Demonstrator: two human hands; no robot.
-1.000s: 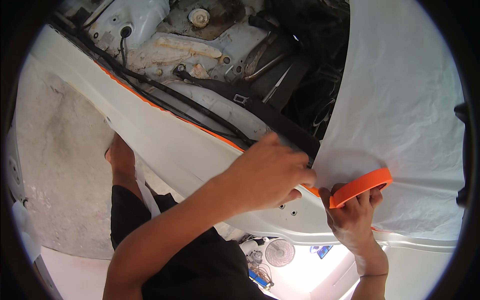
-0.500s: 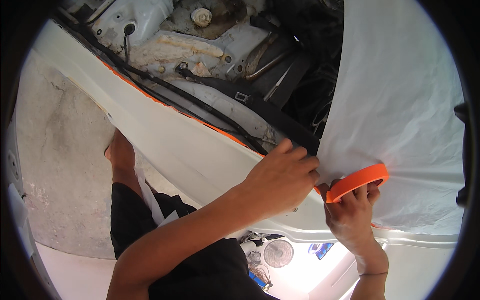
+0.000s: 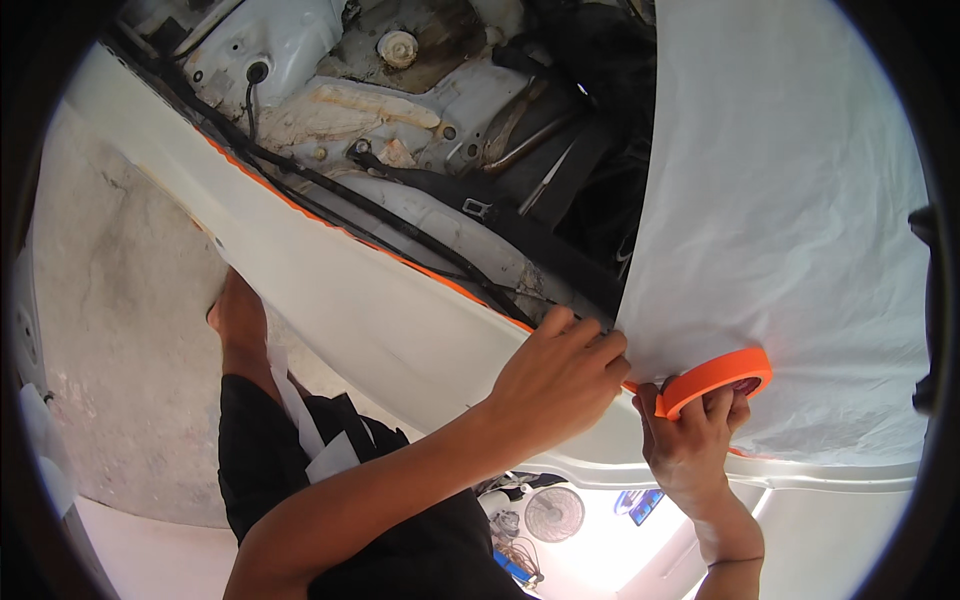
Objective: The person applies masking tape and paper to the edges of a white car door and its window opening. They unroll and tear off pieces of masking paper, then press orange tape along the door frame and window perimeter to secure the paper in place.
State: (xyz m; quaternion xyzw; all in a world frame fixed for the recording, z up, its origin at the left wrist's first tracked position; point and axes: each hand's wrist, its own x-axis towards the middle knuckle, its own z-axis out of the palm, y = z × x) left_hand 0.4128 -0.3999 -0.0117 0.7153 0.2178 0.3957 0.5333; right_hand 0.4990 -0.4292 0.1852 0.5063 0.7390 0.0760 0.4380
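A roll of orange masking tape [image 3: 722, 378] sits in my right hand [image 3: 690, 440], with fingers hooked through its core. From it a short strip of orange tape [image 3: 628, 387] reaches my left hand [image 3: 560, 380]. That hand is closed, its curled fingers pressed at the white car panel's inner edge; the fingertips are partly hidden. Along the edge of the white panel [image 3: 330, 290], an orange tape line [image 3: 430, 272] runs from the upper left down to my left hand. White masking sheet [image 3: 770, 220] covers the area on the right.
Beyond the panel lies the open bay [image 3: 480, 150] with black cables, a dark strap and bare metal. Concrete floor [image 3: 110, 300] and a leg in black clothing are at the left. A round fan [image 3: 555, 513] stands below, in the bright background.
The view has shifted slightly, so the bay and sheet edge sit further left. Both hands keep their hold close together at the panel edge; the tape roll is a little lower in the picture.
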